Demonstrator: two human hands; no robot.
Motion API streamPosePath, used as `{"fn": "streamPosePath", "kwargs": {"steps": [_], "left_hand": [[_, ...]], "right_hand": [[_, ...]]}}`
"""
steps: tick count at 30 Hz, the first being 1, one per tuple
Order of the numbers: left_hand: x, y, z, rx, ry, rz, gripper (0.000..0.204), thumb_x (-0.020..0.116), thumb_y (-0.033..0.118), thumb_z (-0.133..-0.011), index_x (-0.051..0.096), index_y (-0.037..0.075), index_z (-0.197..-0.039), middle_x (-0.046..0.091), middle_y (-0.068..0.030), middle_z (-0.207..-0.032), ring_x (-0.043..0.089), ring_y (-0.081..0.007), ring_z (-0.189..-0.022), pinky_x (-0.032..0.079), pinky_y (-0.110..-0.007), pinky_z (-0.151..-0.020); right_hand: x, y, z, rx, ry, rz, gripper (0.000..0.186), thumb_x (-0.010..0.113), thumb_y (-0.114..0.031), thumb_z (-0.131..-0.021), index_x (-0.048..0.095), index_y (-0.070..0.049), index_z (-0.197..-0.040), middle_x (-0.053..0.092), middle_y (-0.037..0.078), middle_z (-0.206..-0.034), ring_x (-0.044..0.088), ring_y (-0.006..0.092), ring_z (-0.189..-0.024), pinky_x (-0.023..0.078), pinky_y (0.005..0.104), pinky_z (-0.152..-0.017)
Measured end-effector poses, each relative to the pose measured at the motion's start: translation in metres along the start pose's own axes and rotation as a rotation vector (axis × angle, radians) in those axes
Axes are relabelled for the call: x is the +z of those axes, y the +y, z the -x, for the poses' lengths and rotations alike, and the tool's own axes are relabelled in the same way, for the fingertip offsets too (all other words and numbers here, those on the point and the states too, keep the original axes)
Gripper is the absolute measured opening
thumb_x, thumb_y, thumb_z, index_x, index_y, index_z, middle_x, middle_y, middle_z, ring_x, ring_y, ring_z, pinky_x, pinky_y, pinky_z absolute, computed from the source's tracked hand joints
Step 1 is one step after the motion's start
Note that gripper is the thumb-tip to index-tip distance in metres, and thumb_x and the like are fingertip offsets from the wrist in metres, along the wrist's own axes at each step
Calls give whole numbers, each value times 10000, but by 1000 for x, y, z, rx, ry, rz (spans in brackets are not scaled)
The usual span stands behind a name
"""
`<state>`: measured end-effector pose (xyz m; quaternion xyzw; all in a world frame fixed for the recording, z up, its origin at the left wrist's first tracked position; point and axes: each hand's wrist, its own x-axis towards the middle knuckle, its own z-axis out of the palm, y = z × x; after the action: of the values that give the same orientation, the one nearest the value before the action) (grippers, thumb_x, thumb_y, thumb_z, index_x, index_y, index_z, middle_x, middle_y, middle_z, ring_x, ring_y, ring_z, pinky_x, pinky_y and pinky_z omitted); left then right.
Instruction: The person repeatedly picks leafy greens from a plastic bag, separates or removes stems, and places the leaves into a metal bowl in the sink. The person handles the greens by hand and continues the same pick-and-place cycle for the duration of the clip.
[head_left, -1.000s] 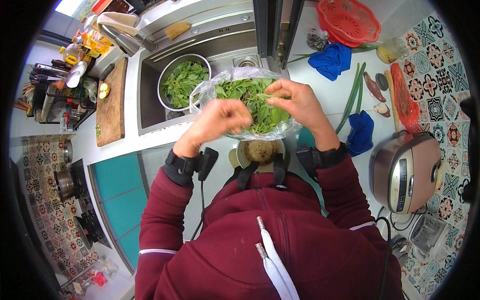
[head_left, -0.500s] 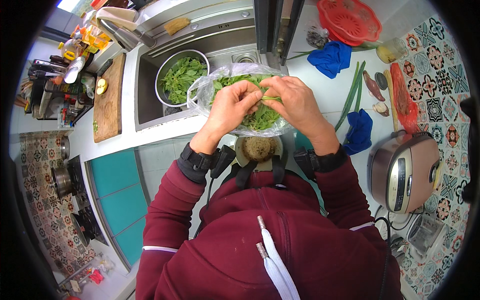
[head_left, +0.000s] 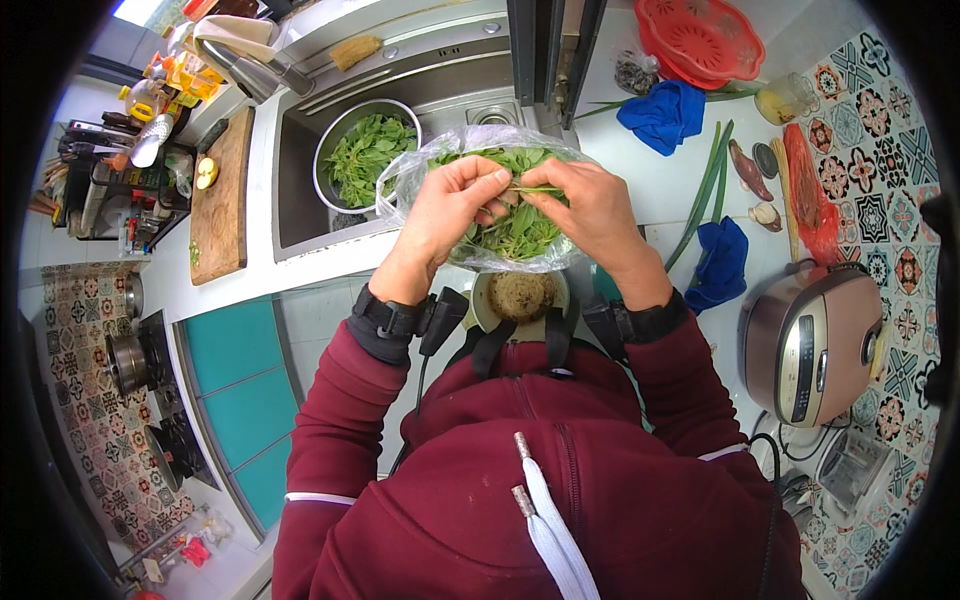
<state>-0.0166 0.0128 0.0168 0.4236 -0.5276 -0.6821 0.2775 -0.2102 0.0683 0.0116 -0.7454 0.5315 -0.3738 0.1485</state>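
Observation:
My left hand (head_left: 440, 215) and my right hand (head_left: 600, 212) meet over a clear plastic bag (head_left: 397, 190) of leafy greens (head_left: 515, 240). Between them they pinch a thin green stem (head_left: 540, 189), thumbs and fingertips closed on it. The bag lies open at the sink's front right corner, with part of its contents hidden under my hands. Left of it, a round basin (head_left: 318, 178) with a pale rim stands in the sink, holding more picked leaves (head_left: 372, 160).
A steel sink (head_left: 296, 200) has a wooden cutting board (head_left: 220, 215) with a cut fruit half (head_left: 207, 173) on its left. On the right counter are blue cloths (head_left: 664, 117), scallions (head_left: 708, 185), a red colander (head_left: 695, 40) and a rice cooker (head_left: 815, 345). Below the bag sits a bin (head_left: 520, 297).
My left hand has shifted slightly and its fingertips have drawn a little apart from the right hand's along the stem. The basin and bag stay in place.

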Motion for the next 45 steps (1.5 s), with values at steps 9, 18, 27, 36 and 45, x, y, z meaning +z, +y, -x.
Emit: {"fn": "streamPosePath", "kwargs": {"steps": [9, 18, 27, 36, 45], "left_hand": [[-6, -1, -1, -13, -51, 171, 164, 611, 208, -960, 644, 53, -998, 672, -5, -854, 616, -70, -713, 503, -207, -655], [-11, -2, -1, 38, -37, 80, 160, 584, 195, -973, 629, 43, -960, 673, -19, -850, 611, -74, -720, 501, -211, -662], [4, -35, 46, 154, -539, -664, 181, 667, 160, -878, 634, 26, -995, 672, -101, -849, 665, -229, -755, 521, -363, -693], [17, -52, 3, 287, 102, -1023, 203, 720, 221, -822, 647, 64, -928, 642, -114, -765, 642, -249, -660, 496, -369, -601], [0, -48, -30, -24, 55, -634, 172, 709, 188, -831, 657, 26, -854, 662, -47, -706, 624, -131, -645, 501, -296, -613]], "right_hand": [[9, -1, 1, 143, -3, -384, 205, 718, -92, -794, 595, -40, -949, 683, 111, -881, 678, 281, -840, 525, 356, -735], [4, 2, 1, 232, -26, -386, 163, 710, -40, -828, 608, -7, -951, 689, 61, -906, 680, 150, -882, 532, 285, -825], [-5, 27, 4, 547, 112, -947, 247, 624, -121, -924, 550, 1, -1126, 708, 112, -970, 659, 149, -858, 498, 254, -814], [1, 38, 18, 746, 217, -1285, 280, 604, -147, -935, 577, -10, -1178, 551, 8, -829, 511, 72, -712, 468, 231, -656], [-5, 37, 30, 752, 176, -1259, 225, 617, -124, -926, 592, -11, -1119, 546, 3, -811, 482, 62, -677, 479, 237, -661]]}}
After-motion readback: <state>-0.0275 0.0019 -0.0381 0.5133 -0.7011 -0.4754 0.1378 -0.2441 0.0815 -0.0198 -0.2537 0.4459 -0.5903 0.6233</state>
